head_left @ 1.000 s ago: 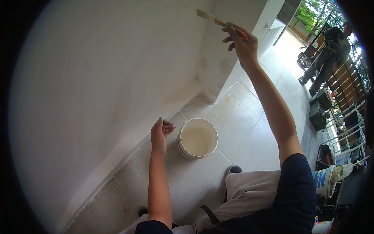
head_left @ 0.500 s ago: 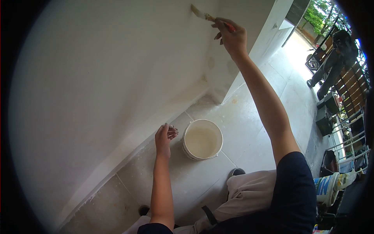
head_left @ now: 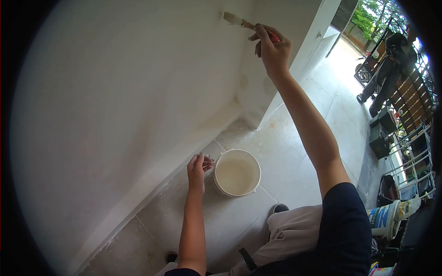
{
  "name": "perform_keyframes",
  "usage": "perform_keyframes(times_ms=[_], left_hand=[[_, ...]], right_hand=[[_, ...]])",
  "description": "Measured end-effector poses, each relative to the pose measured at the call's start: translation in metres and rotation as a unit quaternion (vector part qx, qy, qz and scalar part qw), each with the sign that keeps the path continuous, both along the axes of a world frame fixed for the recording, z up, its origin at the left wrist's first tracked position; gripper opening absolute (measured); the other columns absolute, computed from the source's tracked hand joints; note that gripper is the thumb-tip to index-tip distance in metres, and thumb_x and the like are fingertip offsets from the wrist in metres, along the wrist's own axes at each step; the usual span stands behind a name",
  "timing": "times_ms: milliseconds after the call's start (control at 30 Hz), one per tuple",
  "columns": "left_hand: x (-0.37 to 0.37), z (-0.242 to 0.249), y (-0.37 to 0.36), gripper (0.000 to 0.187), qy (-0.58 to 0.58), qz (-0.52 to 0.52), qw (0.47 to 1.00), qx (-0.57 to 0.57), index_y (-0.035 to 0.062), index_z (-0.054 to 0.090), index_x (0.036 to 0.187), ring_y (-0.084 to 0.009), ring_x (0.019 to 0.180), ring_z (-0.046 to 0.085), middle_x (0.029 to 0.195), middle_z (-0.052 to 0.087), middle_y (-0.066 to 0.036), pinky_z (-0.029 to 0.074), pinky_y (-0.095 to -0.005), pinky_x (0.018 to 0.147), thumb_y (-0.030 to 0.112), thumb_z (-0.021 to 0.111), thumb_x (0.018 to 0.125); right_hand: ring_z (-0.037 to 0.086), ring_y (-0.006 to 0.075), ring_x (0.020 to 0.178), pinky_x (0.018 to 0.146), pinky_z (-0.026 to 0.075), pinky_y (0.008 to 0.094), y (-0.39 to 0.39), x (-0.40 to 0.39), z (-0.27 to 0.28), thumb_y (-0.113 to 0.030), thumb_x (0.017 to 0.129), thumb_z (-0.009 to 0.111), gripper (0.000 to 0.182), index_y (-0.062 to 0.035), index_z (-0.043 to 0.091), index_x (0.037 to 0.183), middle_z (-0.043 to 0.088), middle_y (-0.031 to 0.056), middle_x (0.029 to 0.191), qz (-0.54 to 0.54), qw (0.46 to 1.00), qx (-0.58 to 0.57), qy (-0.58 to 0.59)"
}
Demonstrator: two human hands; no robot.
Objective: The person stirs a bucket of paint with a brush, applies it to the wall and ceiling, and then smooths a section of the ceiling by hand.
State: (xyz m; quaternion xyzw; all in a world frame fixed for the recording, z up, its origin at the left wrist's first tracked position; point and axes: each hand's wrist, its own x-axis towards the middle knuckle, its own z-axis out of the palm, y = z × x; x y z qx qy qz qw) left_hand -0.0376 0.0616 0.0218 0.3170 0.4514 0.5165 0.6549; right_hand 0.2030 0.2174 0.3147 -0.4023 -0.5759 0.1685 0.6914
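Note:
My right hand (head_left: pixel 275 48) is closed around the red handle of a paintbrush (head_left: pixel 233 19). The pale, coated bristles are at the white wall (head_left: pixel 115 92), high up near the inner corner. My left hand (head_left: pixel 199 168) hangs beside the bucket's left rim with fingers loosely bent and apart, nothing visible in it. The white bucket (head_left: pixel 259 177) stands upright on the floor and contains pale, cream-coloured liquid. Whether my left fingertips touch the rim is hard to tell.
Grey floor tiles (head_left: pixel 294 161) run along the wall's foot. A wall edge (head_left: pixel 294 64) juts out at the right. Farther right are a labelled paint bucket (head_left: pixel 384 220), a white metal rack (head_left: pixel 410 170), dark boxes (head_left: pixel 381 138) and a person (head_left: pixel 391 69) in dark clothes by a slatted gate.
The brush has shifted slightly down along the wall, its bristles now showing broader. My left hand has moved a little right, closer to the bucket. The view has tilted slightly.

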Motion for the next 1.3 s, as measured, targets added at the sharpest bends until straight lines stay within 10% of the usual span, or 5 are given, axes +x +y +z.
perform_keyframes(times_ms=[333, 533, 733, 1300], left_hand=[[0.030, -0.038, -0.004, 0.053, 0.176, -0.070, 0.978, 0.085, 0.0010, 0.050, 0.141, -0.0242, 0.133, 0.050, 0.136, 0.058, -0.014, 0.038, -0.0361, 0.112, 0.021, 0.069, 0.097], [0.046, -0.047, -0.003, 0.063, 0.164, -0.063, 0.982, 0.068, -0.0044, 0.055, 0.137, -0.0316, 0.127, 0.057, 0.133, 0.062, -0.023, 0.041, -0.0373, 0.109, 0.049, 0.042, 0.106], [0.051, -0.047, 0.002, 0.067, 0.133, -0.048, 0.990, 0.029, -0.0069, 0.056, 0.137, -0.0313, 0.125, 0.058, 0.133, 0.062, -0.023, 0.041, -0.0367, 0.109, 0.050, 0.036, 0.108], [0.057, -0.044, 0.008, 0.060, 0.159, -0.038, 0.986, 0.043, -0.0070, 0.061, 0.129, -0.0283, 0.122, 0.059, 0.128, 0.066, -0.021, 0.041, -0.0368, 0.108, 0.045, 0.040, 0.108]], right_hand=[[0.055, 0.0079, 0.050, 0.044, 0.041, 0.0221, -0.024, 0.022, -0.030, -0.018, 0.100, 0.067, 0.025, 0.0058, 0.072, 0.107, 0.072, 0.0114, 0.075, 0.025, 0.995, -0.055, -0.080], [0.058, 0.0086, 0.050, 0.046, 0.046, 0.0224, -0.115, 0.003, -0.074, -0.015, 0.096, 0.069, 0.018, 0.0007, 0.076, 0.096, 0.069, 0.0095, 0.069, 0.175, 0.826, -0.404, -0.353], [0.070, 0.0359, 0.072, 0.069, 0.056, 0.0412, -0.147, 0.002, -0.192, -0.015, 0.092, 0.071, 0.017, 0.0005, 0.076, 0.098, 0.073, 0.0212, 0.084, 0.299, 0.713, -0.362, -0.521], [0.069, 0.0420, 0.083, 0.078, 0.055, 0.0497, -0.143, 0.006, -0.288, -0.019, 0.093, 0.066, 0.019, -0.0014, 0.074, 0.093, 0.071, 0.0223, 0.087, 0.282, 0.665, -0.375, -0.581]])
